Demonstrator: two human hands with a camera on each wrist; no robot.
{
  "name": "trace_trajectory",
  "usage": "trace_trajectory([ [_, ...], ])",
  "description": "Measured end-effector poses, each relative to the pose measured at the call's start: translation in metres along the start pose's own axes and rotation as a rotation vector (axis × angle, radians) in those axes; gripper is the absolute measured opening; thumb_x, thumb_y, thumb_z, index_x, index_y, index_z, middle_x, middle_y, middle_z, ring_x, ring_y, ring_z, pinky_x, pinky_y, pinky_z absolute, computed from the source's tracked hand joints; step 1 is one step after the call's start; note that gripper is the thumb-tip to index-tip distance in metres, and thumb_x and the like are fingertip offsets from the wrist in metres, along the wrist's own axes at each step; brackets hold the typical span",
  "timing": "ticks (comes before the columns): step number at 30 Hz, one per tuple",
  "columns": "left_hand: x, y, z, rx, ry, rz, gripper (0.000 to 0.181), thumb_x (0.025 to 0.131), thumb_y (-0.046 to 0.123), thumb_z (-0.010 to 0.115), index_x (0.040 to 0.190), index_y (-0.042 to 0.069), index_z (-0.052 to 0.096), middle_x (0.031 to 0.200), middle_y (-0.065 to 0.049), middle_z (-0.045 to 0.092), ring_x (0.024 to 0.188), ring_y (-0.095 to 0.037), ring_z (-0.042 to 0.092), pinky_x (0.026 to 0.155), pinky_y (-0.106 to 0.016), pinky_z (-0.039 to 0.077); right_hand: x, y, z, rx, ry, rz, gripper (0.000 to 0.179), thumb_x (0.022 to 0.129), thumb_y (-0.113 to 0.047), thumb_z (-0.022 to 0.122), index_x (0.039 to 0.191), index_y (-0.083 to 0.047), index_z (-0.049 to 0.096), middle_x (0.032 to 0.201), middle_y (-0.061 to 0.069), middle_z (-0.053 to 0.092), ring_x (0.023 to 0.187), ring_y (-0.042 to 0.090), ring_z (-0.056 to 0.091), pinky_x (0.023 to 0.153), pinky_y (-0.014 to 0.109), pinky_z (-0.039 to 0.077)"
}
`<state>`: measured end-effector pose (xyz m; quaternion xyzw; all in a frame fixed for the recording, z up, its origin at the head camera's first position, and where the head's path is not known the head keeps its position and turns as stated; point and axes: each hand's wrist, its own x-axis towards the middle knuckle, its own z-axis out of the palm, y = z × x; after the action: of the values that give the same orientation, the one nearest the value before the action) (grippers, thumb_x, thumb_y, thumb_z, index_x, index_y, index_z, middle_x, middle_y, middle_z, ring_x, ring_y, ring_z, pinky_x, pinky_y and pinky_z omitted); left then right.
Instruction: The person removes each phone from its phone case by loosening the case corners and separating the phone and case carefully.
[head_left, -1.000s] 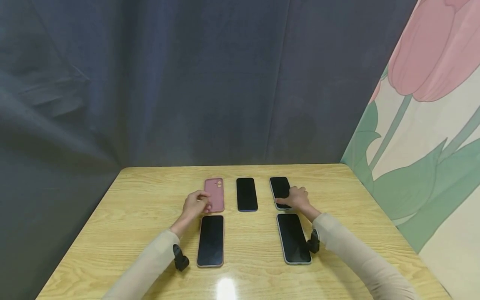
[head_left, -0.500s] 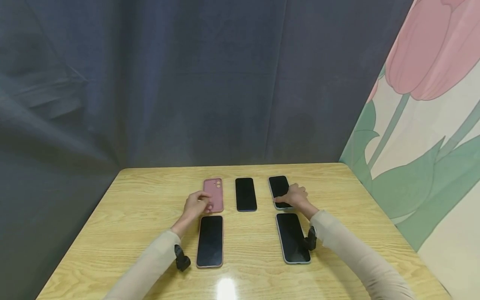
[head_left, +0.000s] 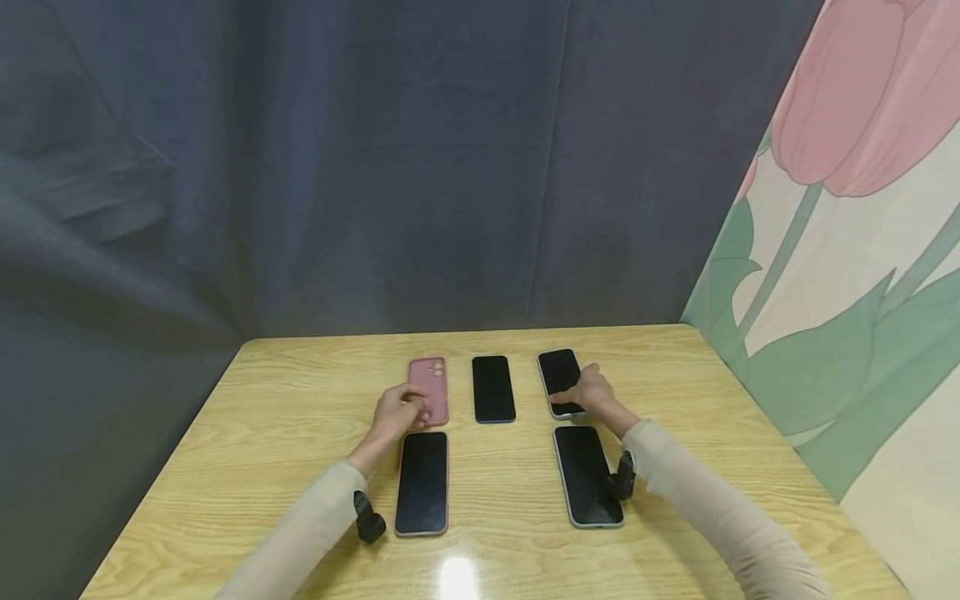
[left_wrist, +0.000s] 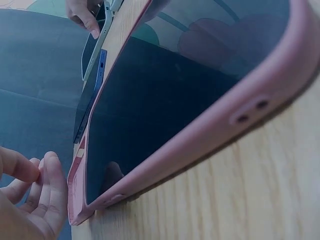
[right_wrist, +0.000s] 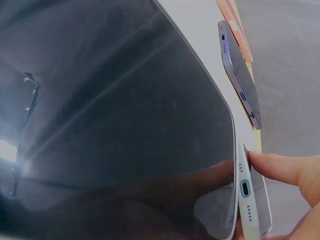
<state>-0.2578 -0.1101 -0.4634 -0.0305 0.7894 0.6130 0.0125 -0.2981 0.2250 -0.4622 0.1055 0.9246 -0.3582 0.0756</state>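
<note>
In the head view, my left hand hovers at the lower left part of a pink phone case, its camera cutouts at the upper right. The left wrist view shows thumb and fingertip meeting, with nothing seen between them, beside the case. My right hand grips the lower end of a pale-cased phone lying screen up. Its thumb is at the left edge in the right wrist view, and a finger shows low near the other edge. The remaining right fingers are mostly hidden.
Between the hands lies a dark-screened phone with a blue-purple edge. Nearer are a phone in a pink case and a phone in a pale case. All rest on a wooden table, with a dark curtain behind.
My right hand's outer fingers have drawn in and show less at the phone's right side. My left hand has shifted slightly right over the pink case. The phones stay in place.
</note>
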Motion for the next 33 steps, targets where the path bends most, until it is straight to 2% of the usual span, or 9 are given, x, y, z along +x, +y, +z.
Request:
trace_trajectory([
  [4,-0.001,0.003,0.000,-0.025,0.000,-0.030,0.021,0.096,-0.005,0.053,0.113,-0.008,0.066,0.091,-0.017,0.064,0.066,-0.015,0.063,0.059,-0.026,0.056,-0.001,0.002,-0.008,0.029,-0.009,-0.040,0.077,0.092,-0.019,0.070,0.139,0.022,0.025,0.133,0.040,0.042,0.114,0.044,0.051,0.097,0.052,0.046],
  [7,-0.003,0.005,0.001,-0.037,-0.010,-0.050,0.021,0.097,-0.004,0.053,0.114,-0.008,0.065,0.092,-0.016,0.063,0.066,-0.015,0.063,0.060,-0.026,0.056,-0.001,0.002,-0.013,0.031,0.001,-0.054,0.050,0.101,-0.017,0.054,0.130,0.021,0.038,0.123,0.037,0.050,0.104,0.040,0.053,0.089,0.049,0.049],
  [10,-0.004,0.007,0.001,-0.040,-0.015,-0.056,0.022,0.098,-0.003,0.052,0.116,-0.009,0.064,0.091,-0.015,0.063,0.067,-0.016,0.063,0.060,-0.025,0.055,0.000,0.001,-0.015,0.047,0.014,-0.067,0.038,0.104,-0.012,0.044,0.125,0.019,0.047,0.116,0.033,0.055,0.098,0.038,0.055,0.085,0.047,0.050],
  [13,-0.006,0.008,0.002,-0.040,-0.018,-0.054,0.022,0.098,-0.003,0.052,0.116,-0.009,0.062,0.090,-0.015,0.062,0.067,-0.015,0.062,0.060,-0.026,0.056,0.002,0.003,-0.015,0.102,0.023,-0.077,0.036,0.104,-0.009,0.044,0.126,0.019,0.049,0.116,0.033,0.057,0.103,0.041,0.057,0.088,0.048,0.050],
  [18,-0.007,0.007,0.003,-0.045,-0.013,-0.060,0.021,0.097,-0.003,0.053,0.116,-0.008,0.061,0.089,-0.013,0.062,0.066,-0.013,0.062,0.060,-0.027,0.056,0.000,0.004,-0.016,0.223,0.006,-0.061,0.042,0.103,-0.010,0.048,0.136,0.016,0.044,0.128,0.034,0.053,0.114,0.042,0.056,0.096,0.049,0.048],
  [22,-0.009,0.006,0.003,-0.037,-0.017,-0.041,0.021,0.097,-0.003,0.052,0.115,-0.008,0.061,0.088,-0.014,0.062,0.067,-0.016,0.063,0.061,-0.030,0.058,-0.003,0.003,-0.019,0.273,0.002,-0.052,0.042,0.103,-0.010,0.050,0.135,0.017,0.045,0.123,0.032,0.055,0.097,0.033,0.058,0.089,0.045,0.050],
  [25,-0.011,0.006,0.004,-0.027,-0.026,-0.031,0.020,0.097,-0.003,0.052,0.114,-0.008,0.061,0.088,-0.016,0.062,0.068,-0.019,0.064,0.063,-0.031,0.058,-0.004,0.003,-0.020,0.296,0.009,-0.044,0.041,0.102,-0.009,0.050,0.133,0.018,0.046,0.119,0.029,0.055,0.086,0.025,0.054,0.085,0.041,0.050],
  [31,-0.012,0.005,0.006,-0.047,-0.037,-0.050,0.021,0.098,-0.003,0.051,0.116,-0.008,0.061,0.088,-0.015,0.063,0.067,-0.017,0.064,0.060,-0.027,0.057,-0.008,0.002,-0.023,0.370,0.011,-0.061,0.040,0.101,-0.008,0.051,0.132,0.018,0.048,0.118,0.028,0.057,0.085,0.023,0.055,0.080,0.037,0.051],
  [33,-0.011,0.005,0.006,-0.063,-0.039,-0.054,0.021,0.097,-0.004,0.050,0.115,-0.009,0.060,0.087,-0.015,0.062,0.066,-0.016,0.063,0.059,-0.026,0.056,-0.011,0.001,-0.025,0.396,0.002,-0.088,0.040,0.100,-0.007,0.052,0.129,0.020,0.048,0.112,0.028,0.059,0.081,0.021,0.057,0.075,0.034,0.053],
])
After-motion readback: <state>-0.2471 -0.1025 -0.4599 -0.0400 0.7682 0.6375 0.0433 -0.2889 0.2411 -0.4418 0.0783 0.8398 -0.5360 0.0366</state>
